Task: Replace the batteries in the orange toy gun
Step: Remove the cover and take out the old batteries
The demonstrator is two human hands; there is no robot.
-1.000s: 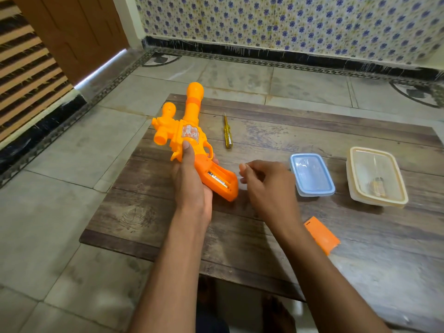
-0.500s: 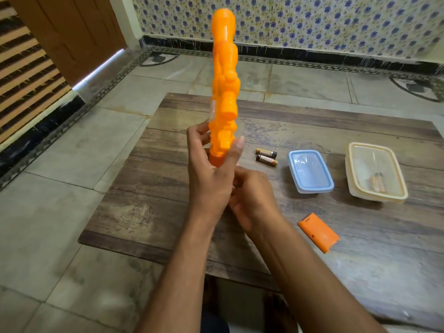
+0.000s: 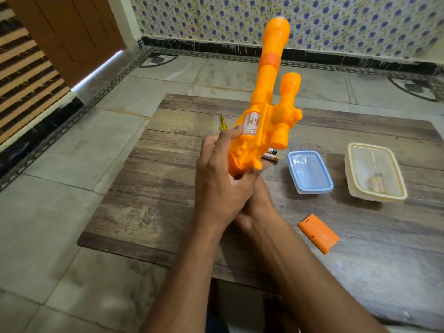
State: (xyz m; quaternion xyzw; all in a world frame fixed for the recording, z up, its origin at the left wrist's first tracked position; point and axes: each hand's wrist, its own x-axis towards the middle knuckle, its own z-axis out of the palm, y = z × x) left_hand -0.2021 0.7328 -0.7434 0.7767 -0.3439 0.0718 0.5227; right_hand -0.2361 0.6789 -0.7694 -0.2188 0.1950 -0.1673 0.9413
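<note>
Above the table: the orange toy gun (image 3: 260,131) is held clear of the wooden table (image 3: 168,200), barrel pointing up and slightly away, grip end down between the hands.
Left hand: the left hand (image 3: 219,179) wraps the lower body, thumb and forefinger curled round it, one fingertip resting by the clear bead window.
Right hand: the right hand (image 3: 252,207) sits under and behind the left, mostly hidden; whether it grips the handle I cannot tell.
Handling: hollow moulded plastic, so likely light and stiff, a little smooth; the long barrel probably makes it top-heavy, and the handle and body look the safest hold.
Batteries: two batteries (image 3: 271,155) lie on the table just beyond the gun, partly hidden by it.
Cover: the orange cover (image 3: 318,233) lies loose near the right forearm, so the compartment appears open.
Boxes: a blue-lidded box (image 3: 310,173) and a cream box (image 3: 374,173) stand to the right; the cream one holds something small.
Screwdriver: a yellow screwdriver (image 3: 224,122) lies left of the gun.
</note>
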